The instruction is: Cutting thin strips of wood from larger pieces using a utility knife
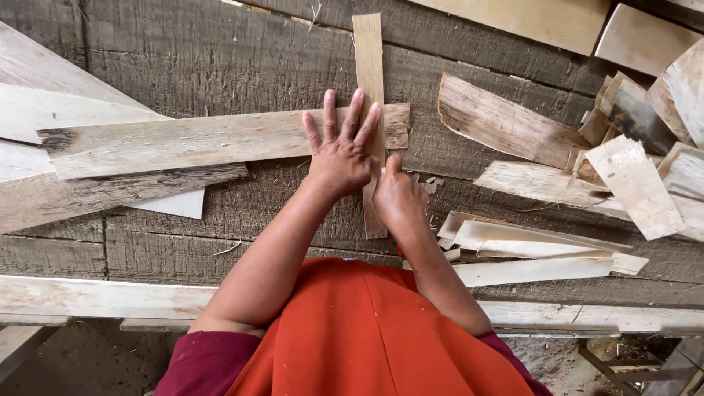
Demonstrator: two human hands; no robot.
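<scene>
My left hand (342,147) lies flat with fingers spread on the right end of a long pale wood veneer strip (198,143) that runs left to right across the rough grey workbench (220,59). A narrow upright veneer strip (369,66) crosses that end and runs toward me. My right hand (398,198) is curled over the lower part of this narrow strip, thumb up against it, right beside my left hand.
More veneer sheets lie stacked at the left (44,110). A loose heap of veneer scraps (631,154) fills the right side, with a few flat offcuts (528,242) near my right arm. A wooden rail (88,297) edges the bench front.
</scene>
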